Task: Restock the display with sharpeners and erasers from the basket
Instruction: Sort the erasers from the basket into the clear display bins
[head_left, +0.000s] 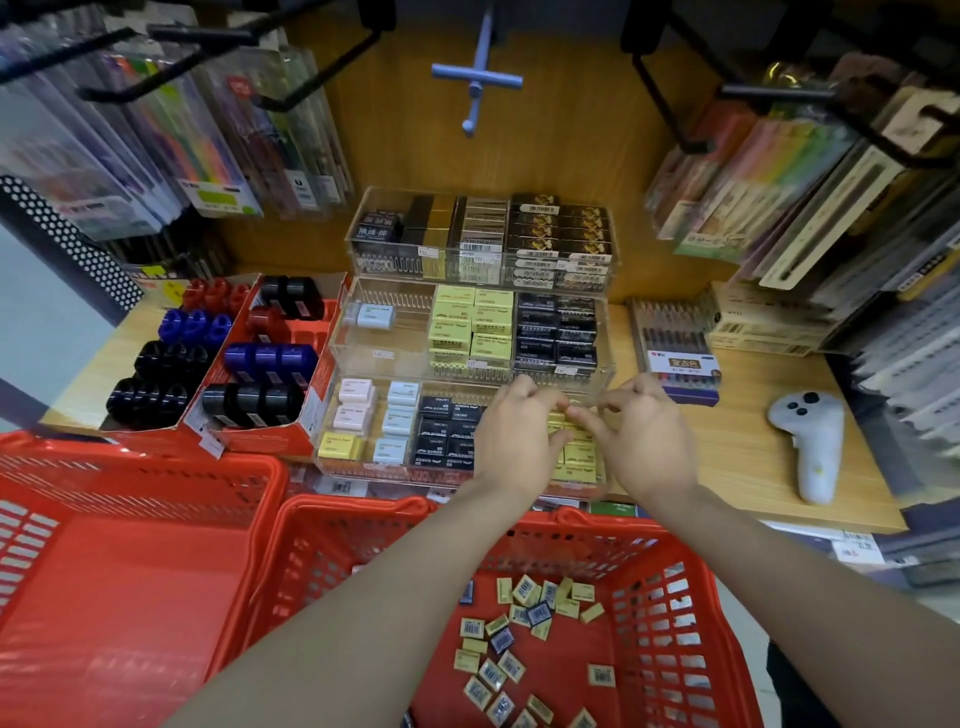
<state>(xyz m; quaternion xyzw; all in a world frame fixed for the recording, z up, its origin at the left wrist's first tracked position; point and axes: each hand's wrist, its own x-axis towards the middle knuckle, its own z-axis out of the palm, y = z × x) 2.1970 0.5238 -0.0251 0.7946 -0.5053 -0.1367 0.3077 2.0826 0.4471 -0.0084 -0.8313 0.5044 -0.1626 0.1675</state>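
Note:
A three-tier clear display case (340, 395) stands on the wooden shelf, holding black, yellow, white and pale blue erasers. Both my hands are over its front tier, at the right compartment of yellow erasers (576, 462). My left hand (511, 436) has curled fingers, and its palm is hidden. My right hand (641, 441) pinches thumb and forefinger on a small yellow eraser where the fingertips of both hands meet. Below, a red basket (654, 551) holds several loose wrapped erasers (519, 649). Red cardboard trays (291, 421) to the left hold black, blue and red sharpeners (260, 358).
A second red basket (130, 571) sits at the lower left. A white handheld controller (810, 441) lies on the shelf at the right, near a box of pens (675, 338). Hanging packs of pens and markers flank the display, with black hooks overhead.

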